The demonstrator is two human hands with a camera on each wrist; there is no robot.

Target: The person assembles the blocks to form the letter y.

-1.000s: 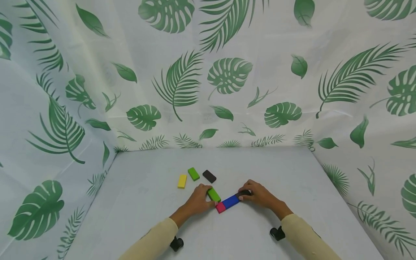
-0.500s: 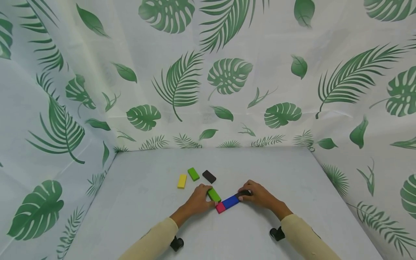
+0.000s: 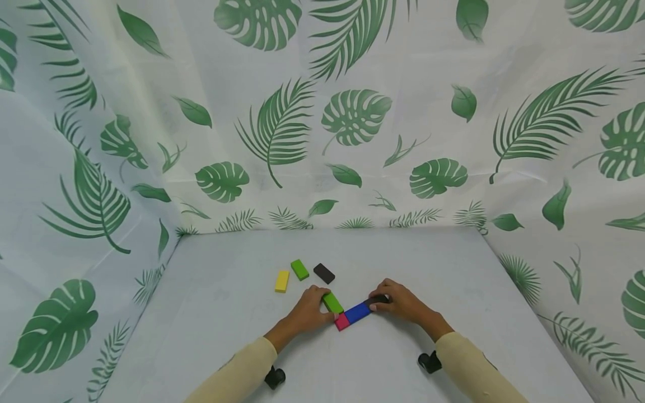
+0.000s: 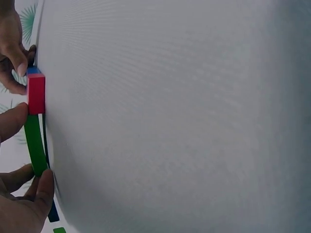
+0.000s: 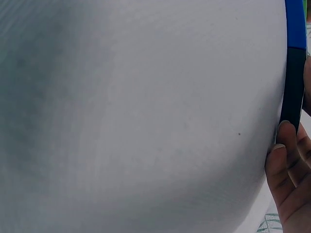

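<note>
In the head view, my left hand point(image 3: 308, 312) pinches a green block point(image 3: 332, 303) between thumb and fingers. One end of it meets the red block point(image 3: 342, 321), which the left wrist view also shows. A blue block point(image 3: 358, 312) lies against the red one, and a black block point(image 3: 379, 299) continues that slanting row to the right. My right hand point(image 3: 403, 302) grips this black block by its ends, partly covering it. Seen from the right wrist, the black block point(image 5: 294, 87) touches the blue block point(image 5: 296, 24) end to end.
Beyond the hands lie a yellow block point(image 3: 282, 281), a second green block point(image 3: 299, 270) and a second black block point(image 3: 324, 273), apart from one another. All rest on a white table point(image 3: 227, 313). A leaf-patterned white sheet point(image 3: 383, 207) surrounds the table at the back and sides.
The left hand and its green block have shifted very slightly right, closer along the red block. The right hand and the loose blocks look unmoved.
</note>
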